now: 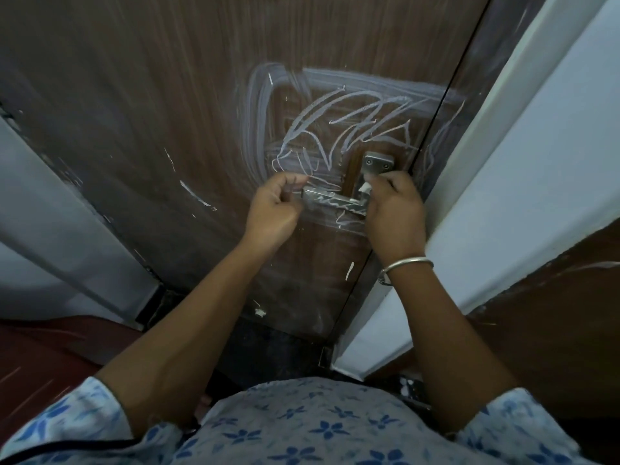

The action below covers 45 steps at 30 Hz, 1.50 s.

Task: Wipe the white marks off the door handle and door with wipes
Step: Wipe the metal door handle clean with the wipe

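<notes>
A brown wooden door (201, 95) carries white scribbles (349, 125) inside a smeared white outline above the metal lever door handle (332, 200). White streaks also lie on the lever itself. My left hand (276, 209) is curled at the lever's free left end, fingers folded in, with nothing visible in it. My right hand (394, 213) is closed at the lever's pivot below the handle's screw plate (378, 164). It pinches a small white piece (364, 188) against the metal. I cannot tell whether that piece is a wipe. A metal bangle (406, 263) sits on the right wrist.
The door's edge and the white frame (503, 196) run diagonally just right of my right hand. More white flecks mark the door lower down (349, 270) and at the left (196, 194). A pale wall (50, 229) stands at left, over dark floor below the door.
</notes>
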{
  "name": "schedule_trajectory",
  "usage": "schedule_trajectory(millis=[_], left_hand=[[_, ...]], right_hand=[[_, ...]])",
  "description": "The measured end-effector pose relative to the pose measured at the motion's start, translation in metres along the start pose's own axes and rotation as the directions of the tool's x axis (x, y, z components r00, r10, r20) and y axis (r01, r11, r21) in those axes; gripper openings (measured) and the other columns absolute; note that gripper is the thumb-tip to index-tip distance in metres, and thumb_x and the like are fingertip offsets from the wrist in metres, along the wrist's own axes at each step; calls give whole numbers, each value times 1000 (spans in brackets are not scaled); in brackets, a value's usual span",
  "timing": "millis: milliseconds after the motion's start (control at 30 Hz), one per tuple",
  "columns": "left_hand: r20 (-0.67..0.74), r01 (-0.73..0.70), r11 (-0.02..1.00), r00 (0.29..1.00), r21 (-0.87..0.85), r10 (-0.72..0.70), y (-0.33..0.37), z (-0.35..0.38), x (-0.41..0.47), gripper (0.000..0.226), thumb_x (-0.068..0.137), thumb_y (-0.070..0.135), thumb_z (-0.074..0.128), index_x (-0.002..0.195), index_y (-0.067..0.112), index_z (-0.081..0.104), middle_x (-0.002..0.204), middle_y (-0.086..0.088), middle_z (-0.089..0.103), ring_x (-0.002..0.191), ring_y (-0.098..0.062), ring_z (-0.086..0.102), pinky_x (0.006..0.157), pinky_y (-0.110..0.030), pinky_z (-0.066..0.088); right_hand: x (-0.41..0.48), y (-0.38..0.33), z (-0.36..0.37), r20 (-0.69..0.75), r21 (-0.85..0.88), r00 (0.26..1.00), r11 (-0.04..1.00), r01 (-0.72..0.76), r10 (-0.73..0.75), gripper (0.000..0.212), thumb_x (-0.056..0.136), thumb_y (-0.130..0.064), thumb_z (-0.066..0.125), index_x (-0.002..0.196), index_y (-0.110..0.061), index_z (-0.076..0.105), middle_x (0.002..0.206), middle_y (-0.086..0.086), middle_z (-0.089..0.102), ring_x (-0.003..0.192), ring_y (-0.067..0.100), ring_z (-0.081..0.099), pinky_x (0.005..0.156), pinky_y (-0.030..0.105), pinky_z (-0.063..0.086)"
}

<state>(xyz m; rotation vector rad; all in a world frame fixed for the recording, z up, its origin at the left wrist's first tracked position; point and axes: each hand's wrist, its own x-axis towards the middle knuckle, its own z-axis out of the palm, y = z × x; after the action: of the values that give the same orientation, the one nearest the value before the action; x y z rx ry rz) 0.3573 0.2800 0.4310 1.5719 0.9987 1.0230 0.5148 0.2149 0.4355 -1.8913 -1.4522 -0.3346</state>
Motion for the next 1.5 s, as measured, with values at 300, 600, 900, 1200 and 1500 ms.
schedule_trajectory(millis=[300, 600, 900, 1200, 1500], left_hand=[[-54, -14, 999, 998, -33, 13, -7, 6, 1, 36, 84, -14, 44, 111, 5, 56, 94, 7, 56, 86, 0, 53, 78, -5, 45], [-53, -14, 999, 999, -48, 11, -18, 2, 1, 39, 81, -18, 45, 103, 13, 57, 94, 7, 60, 89, -2, 57, 83, -10, 47], [-54, -10, 996, 999, -88, 6, -21, 3, 1, 39, 81, -19, 45, 103, 11, 57, 97, 7, 61, 89, 0, 59, 83, -10, 47], [-62, 27, 991, 997, -135, -35, -14, 3, 0, 37, 80, -23, 42, 112, -6, 53, 107, -10, 58, 95, -8, 57, 89, -15, 47], [-81, 35, 992, 996, -122, -45, -14, 0, 0, 33, 83, -15, 48, 110, 2, 56, 109, -9, 63, 96, -10, 59, 74, -13, 49]], right_hand=[[2, -4, -4, 127, -102, 991, 993, 58, -45, 37, 77, 13, 50, 106, 0, 69, 99, 26, 65, 88, 41, 60, 76, 38, 50], [5, 0, -6, 208, -162, 978, 986, 49, -15, 37, 83, 10, 48, 114, -3, 66, 109, 20, 60, 98, 35, 57, 84, 33, 45], [11, 1, -10, 265, -221, 964, 974, 50, 10, 35, 85, 6, 45, 110, -4, 67, 111, 19, 57, 95, 35, 56, 84, 35, 43], [9, 1, -13, 269, -192, 963, 981, 31, 22, 35, 81, 9, 46, 106, -2, 69, 107, 21, 58, 94, 37, 57, 85, 36, 46], [5, -4, -15, 297, -247, 955, 966, 83, -6, 37, 81, 10, 46, 109, -3, 67, 107, 20, 57, 93, 37, 56, 85, 37, 46]])
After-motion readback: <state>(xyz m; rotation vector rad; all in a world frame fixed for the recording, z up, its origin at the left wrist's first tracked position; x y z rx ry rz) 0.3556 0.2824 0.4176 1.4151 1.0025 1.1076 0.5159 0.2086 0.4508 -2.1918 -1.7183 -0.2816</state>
